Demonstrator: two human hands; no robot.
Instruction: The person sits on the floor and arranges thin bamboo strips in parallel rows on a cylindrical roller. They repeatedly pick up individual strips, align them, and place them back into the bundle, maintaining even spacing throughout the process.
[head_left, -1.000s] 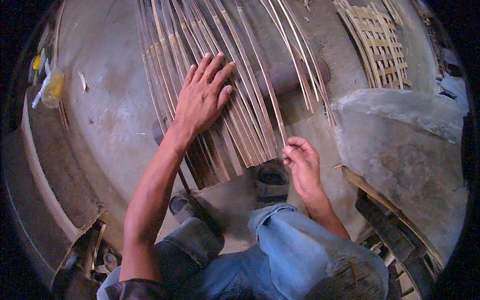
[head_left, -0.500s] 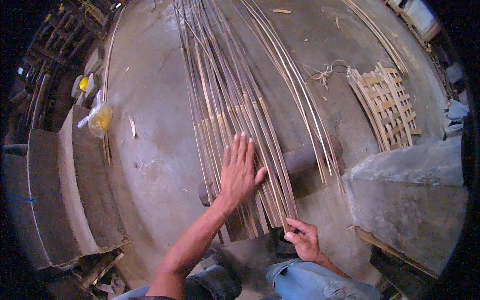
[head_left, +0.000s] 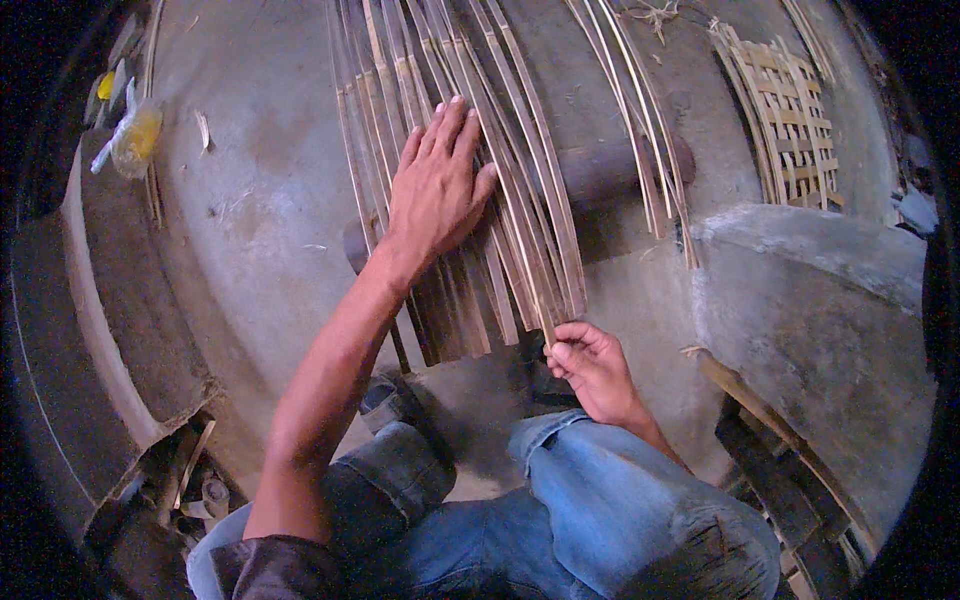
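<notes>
Long thin bamboo strips (head_left: 510, 215) lie side by side in a loose row, running away from me across a dark round log (head_left: 620, 178). My left hand (head_left: 438, 190) rests flat on top of them, fingers stretched forward and thumb out to the right. At the near end of the row, my right hand (head_left: 592, 372) pinches the tip of one bamboo strip (head_left: 545, 318) between thumb and fingers. The near ends of the other strips stop unevenly just in front of my knees.
To the right, more strips (head_left: 640, 130) lean over the log, and a woven bamboo panel (head_left: 790, 120) lies beyond a concrete block (head_left: 800, 300). A plastic bag with yellow contents (head_left: 137, 140) is at the left, near a low concrete ledge (head_left: 95, 290).
The view has tilted down, so everything sits higher in the picture and my legs show more. My left hand stays flat on the strips; my right hand still pinches at the near end.
</notes>
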